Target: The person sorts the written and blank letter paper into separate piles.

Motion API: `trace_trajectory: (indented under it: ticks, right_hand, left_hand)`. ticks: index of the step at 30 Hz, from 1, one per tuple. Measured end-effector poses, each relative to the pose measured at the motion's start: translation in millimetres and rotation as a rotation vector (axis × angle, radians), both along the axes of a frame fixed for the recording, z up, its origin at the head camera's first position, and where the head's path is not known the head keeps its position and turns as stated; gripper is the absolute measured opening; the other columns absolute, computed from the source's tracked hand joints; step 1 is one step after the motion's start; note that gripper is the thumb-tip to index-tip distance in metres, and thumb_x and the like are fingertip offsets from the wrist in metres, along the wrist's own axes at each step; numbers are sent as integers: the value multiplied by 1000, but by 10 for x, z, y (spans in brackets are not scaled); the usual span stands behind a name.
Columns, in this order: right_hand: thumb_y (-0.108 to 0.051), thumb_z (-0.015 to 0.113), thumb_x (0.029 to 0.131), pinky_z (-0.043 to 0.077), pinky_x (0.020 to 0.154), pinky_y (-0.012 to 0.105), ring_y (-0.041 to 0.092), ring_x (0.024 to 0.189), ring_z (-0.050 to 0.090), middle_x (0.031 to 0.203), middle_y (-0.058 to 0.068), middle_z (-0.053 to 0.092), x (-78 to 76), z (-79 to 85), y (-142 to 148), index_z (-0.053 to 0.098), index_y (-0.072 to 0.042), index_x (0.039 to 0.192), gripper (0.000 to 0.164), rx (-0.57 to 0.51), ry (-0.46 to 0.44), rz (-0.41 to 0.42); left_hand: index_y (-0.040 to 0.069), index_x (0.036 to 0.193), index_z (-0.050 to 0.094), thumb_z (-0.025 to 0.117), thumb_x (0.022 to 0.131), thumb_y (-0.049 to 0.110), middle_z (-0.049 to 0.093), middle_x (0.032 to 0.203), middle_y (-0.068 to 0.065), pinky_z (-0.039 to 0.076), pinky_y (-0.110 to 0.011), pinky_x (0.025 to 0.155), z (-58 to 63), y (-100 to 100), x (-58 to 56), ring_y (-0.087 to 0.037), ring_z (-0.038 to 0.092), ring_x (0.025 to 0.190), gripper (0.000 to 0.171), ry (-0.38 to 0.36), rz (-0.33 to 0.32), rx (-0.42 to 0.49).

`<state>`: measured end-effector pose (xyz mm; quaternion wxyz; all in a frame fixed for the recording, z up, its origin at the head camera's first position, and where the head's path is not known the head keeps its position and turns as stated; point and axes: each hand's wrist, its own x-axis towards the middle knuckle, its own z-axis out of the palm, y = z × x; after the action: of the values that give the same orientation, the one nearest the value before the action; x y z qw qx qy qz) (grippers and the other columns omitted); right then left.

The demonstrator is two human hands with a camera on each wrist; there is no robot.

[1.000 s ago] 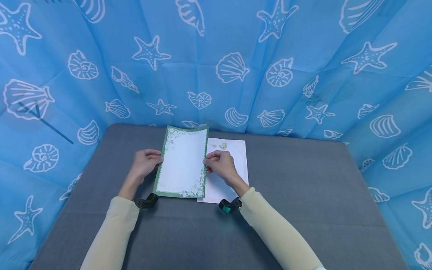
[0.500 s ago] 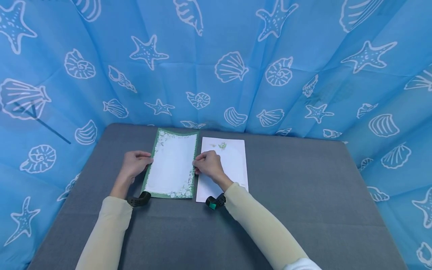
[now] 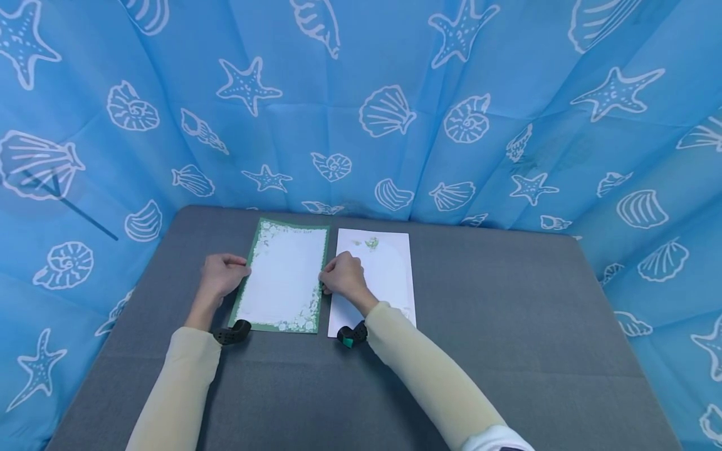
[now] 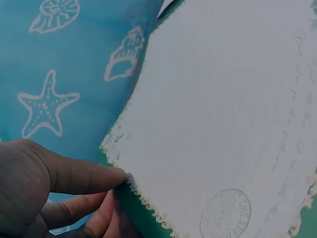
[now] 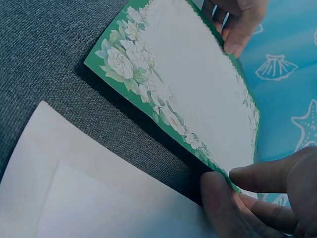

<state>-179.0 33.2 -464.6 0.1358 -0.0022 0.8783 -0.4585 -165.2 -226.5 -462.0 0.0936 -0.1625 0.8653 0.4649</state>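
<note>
Both hands are at work here: the left hand (image 3: 224,274) pinches the left edge of the green-bordered sheet (image 3: 287,275), thumb on top, and the right hand (image 3: 345,274) has the opposite edge nipped between thumb and fingers. A narrow hold on each side, and nothing else in either hand!

Now the danger. The paper bows between those two grips, and the right wrist view shows a dark shadow under its near edge, so part of it looks lifted off the bench (image 3: 507,313). Push the grips together and it could buckle or crease; release one side first and it could swing or skid askew. And watch the right: the white sheet (image 3: 389,275) lies just beside, a strip of bench between them, with the right hand over its left part. A dragging knuckle or cuff could shove it.

Direction, then: printed face up, long axis running from the person toward the blue curtain (image 3: 361,75), far end leaning slightly right (some of that may be perspective). The fuller flower cluster sits at the near right corner, another spray at the far left. The sheet is on the bench's left half.
</note>
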Motion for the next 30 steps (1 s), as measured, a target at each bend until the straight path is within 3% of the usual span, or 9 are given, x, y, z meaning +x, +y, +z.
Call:
trace_trajectory:
  ticks: [7, 16, 24, 30]
  right_hand:
    - [-4, 70, 92, 57, 55, 27, 15, 54, 70, 62, 4, 69, 3, 3, -11, 77, 2, 83, 13, 14, 19, 20]
    - [-7, 70, 93, 57, 57, 29, 20, 60, 72, 67, 8, 71, 42, 54, 37, 78, 2, 89, 12, -3, 43, 28]
    - [-9, 71, 94, 55, 56, 29, 18, 62, 71, 73, 9, 73, 107, 118, 160, 77, 1, 94, 12, -57, 74, 41]
    - [-11, 73, 93, 52, 55, 27, 14, 61, 68, 75, 5, 73, 151, 146, 319, 75, 1, 98, 13, -52, 122, 42]
  left_hand:
    - [-6, 119, 66, 62, 98, 12, 63, 118, -29, 51, -53, 81, -17, 45, -6, -44, 59, 107, 28, -7, 37, -93]
    - [-4, 119, 68, 64, 98, 14, 66, 118, -28, 52, -52, 80, -62, 46, -9, -43, 61, 106, 28, -11, 40, -144]
    - [-5, 121, 67, 64, 97, 17, 69, 104, -23, 52, -51, 74, 40, 181, 54, -39, 65, 92, 33, 116, 17, -230]
    - [-4, 118, 69, 67, 95, 16, 70, 101, -22, 52, -50, 73, 75, 397, 85, -37, 66, 89, 30, 193, -29, -184]
